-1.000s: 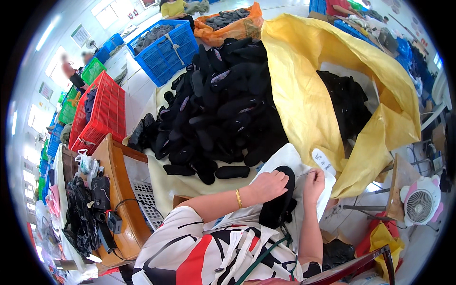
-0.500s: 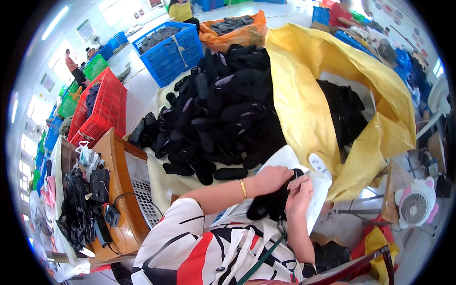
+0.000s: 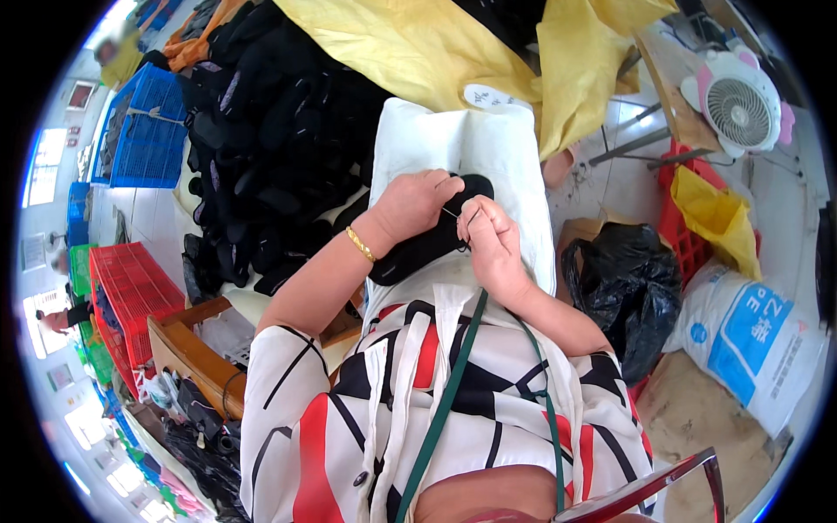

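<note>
A black cloth shoe (image 3: 408,257) lies on the white cloth (image 3: 514,166) over my lap, beneath both hands. My left hand (image 3: 417,205) is closed in a pinch above it, a gold bangle on that wrist. Close beside it, my right hand (image 3: 491,240) is pinched too. A thin, pale, needle-like piece shows between the fingertips of both hands, and a dark thread hangs by the right fingers. What exactly the left fingers grip is hidden.
A large heap of black shoes (image 3: 270,131) lies at the far left, with a yellow sheet (image 3: 410,44) beyond my lap. Blue (image 3: 148,131) and red crates (image 3: 135,288) stand left. A black plastic bag (image 3: 623,288), white sack (image 3: 750,340) and fan (image 3: 741,105) are right.
My view has tilted down and swung right, so lap, bag and sack show more fully. The hands stay close together over the black shoe, both still pinched.
</note>
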The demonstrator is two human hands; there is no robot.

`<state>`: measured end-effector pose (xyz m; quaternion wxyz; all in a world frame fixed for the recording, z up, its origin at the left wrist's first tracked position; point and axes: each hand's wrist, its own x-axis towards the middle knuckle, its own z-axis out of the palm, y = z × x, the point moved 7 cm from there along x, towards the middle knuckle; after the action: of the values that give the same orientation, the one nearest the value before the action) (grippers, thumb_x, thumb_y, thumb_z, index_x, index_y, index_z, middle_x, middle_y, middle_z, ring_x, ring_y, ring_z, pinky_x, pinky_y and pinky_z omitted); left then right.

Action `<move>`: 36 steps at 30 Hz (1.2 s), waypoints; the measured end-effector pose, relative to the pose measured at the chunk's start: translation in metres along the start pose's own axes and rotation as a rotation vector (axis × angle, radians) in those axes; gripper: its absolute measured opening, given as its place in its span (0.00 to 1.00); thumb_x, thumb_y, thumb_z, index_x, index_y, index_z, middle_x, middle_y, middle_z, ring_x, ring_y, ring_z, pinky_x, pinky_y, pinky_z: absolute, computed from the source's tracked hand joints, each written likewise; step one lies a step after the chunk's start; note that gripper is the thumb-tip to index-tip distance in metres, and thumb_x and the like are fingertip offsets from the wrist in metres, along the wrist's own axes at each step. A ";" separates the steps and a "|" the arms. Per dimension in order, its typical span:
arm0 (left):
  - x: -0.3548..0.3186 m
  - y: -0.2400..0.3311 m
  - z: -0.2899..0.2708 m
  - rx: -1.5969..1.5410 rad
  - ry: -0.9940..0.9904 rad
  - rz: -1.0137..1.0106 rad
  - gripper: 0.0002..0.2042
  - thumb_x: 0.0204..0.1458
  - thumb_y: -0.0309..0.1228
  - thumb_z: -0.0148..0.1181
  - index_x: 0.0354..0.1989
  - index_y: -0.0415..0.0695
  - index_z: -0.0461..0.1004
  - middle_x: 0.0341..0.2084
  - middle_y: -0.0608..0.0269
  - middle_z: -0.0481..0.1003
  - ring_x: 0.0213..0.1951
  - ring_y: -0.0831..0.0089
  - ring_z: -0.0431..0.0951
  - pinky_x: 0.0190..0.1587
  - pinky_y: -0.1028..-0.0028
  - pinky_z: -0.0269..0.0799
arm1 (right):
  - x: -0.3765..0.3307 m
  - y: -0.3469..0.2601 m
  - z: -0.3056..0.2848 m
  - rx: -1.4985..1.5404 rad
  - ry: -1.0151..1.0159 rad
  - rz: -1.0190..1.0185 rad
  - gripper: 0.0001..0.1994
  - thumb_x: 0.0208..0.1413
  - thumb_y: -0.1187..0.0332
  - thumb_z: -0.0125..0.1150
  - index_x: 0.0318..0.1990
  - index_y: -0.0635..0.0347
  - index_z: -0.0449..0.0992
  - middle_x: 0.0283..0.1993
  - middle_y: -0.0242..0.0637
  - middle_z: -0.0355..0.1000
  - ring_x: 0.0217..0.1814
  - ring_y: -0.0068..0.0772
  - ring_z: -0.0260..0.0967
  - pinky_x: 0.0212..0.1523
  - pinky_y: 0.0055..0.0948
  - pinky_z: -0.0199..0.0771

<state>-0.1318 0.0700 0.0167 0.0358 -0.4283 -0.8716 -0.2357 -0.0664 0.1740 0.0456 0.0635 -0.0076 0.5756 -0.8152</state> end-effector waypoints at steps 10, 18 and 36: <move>-0.007 -0.003 0.034 -0.437 -0.340 -0.295 0.21 0.44 0.22 0.56 0.50 0.46 0.74 0.40 0.54 0.75 0.42 0.59 0.77 0.45 0.68 0.74 | -0.016 -0.018 -0.079 -0.769 0.236 -0.400 0.04 0.60 0.71 0.58 0.38 0.62 0.75 0.33 0.42 0.73 0.36 0.44 0.72 0.39 0.34 0.73; 0.009 0.026 0.017 -0.212 -0.259 -0.427 0.17 0.50 0.38 0.66 0.19 0.35 0.75 0.15 0.47 0.72 0.18 0.57 0.71 0.23 0.64 0.65 | -0.038 -0.035 -0.049 -0.993 0.036 -0.577 0.05 0.50 0.74 0.66 0.33 0.62 0.76 0.29 0.40 0.73 0.31 0.45 0.72 0.35 0.37 0.74; -0.052 -0.008 0.053 -1.198 -0.373 -1.045 0.08 0.57 0.32 0.62 0.32 0.41 0.75 0.23 0.65 0.76 0.21 0.85 0.69 0.24 0.83 0.66 | -0.017 0.018 -0.073 -0.817 -0.029 -0.028 0.02 0.56 0.76 0.61 0.36 0.62 0.77 0.33 0.33 0.74 0.34 0.27 0.74 0.35 0.25 0.73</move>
<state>-0.0975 0.0513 -0.0474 -0.4594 0.0550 -0.6767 -0.5728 -0.0543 0.2383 0.0054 0.0522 -0.0513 0.8509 -0.5202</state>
